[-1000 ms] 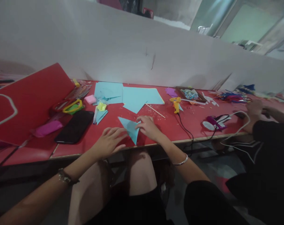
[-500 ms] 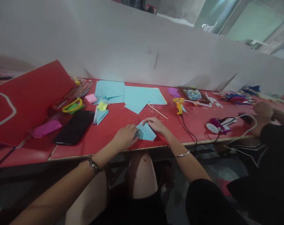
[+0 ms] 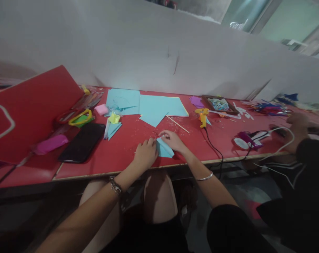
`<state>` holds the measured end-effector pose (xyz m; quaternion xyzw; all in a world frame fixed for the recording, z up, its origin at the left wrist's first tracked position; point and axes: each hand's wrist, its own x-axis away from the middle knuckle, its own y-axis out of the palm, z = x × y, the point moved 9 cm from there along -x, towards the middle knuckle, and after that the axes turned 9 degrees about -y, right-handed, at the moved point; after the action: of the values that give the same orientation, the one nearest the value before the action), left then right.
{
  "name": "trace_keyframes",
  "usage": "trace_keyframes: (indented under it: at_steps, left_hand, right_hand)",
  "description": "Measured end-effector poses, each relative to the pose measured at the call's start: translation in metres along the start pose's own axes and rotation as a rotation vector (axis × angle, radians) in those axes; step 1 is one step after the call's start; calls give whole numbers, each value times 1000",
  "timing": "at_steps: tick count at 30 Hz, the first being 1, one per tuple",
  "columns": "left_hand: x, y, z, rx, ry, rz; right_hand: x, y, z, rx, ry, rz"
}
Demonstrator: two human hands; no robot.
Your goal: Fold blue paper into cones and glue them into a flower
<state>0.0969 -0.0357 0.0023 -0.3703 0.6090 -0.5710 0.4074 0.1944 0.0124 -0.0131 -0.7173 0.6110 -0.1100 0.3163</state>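
The right hand (image 3: 173,141), fingers bent, pinches the upper edge of a folded blue paper (image 3: 165,149) near the front edge of the surface (image 3: 122,154). The left hand (image 3: 146,154) curls half closed at the paper's left end, its grip hidden. Beyond lies a thin stick (image 3: 178,125), then blue sheets (image 3: 163,105) toward the back edge.

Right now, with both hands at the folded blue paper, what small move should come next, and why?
I'd probably press along the crease with the right hand while the left hand steadies the blue paper. A fold line shows across the paper, the right fingers are at its upper edge, and the left hand covers its left end.
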Motion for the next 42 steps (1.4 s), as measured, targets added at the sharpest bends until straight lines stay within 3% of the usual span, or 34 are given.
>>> trace_keyframes:
  at_steps: [9, 13, 19, 25, 35, 42]
  left_hand:
    - [-5, -2, 9, -70, 27, -60]
    - [-6, -3, 12, -82, 13, -101]
    - [-4, -1, 17, -128, 39, -112]
    - [-3, -1, 16, -119, 19, -111]
    - [-2, -1, 16, -131, 14, -76]
    - [-3, 1, 15, -130, -5, -88]
  right_hand:
    - [12, -1, -21, 338, -117, -4]
    - [16, -7, -17, 422, -82, 10]
    - [25, -21, -7, 291, 61, 111]
    - [39, -12, -12, 118, 140, 22]
    - [46, -19, -14, 275, 69, 67]
    - [53, -28, -8, 362, 104, 85]
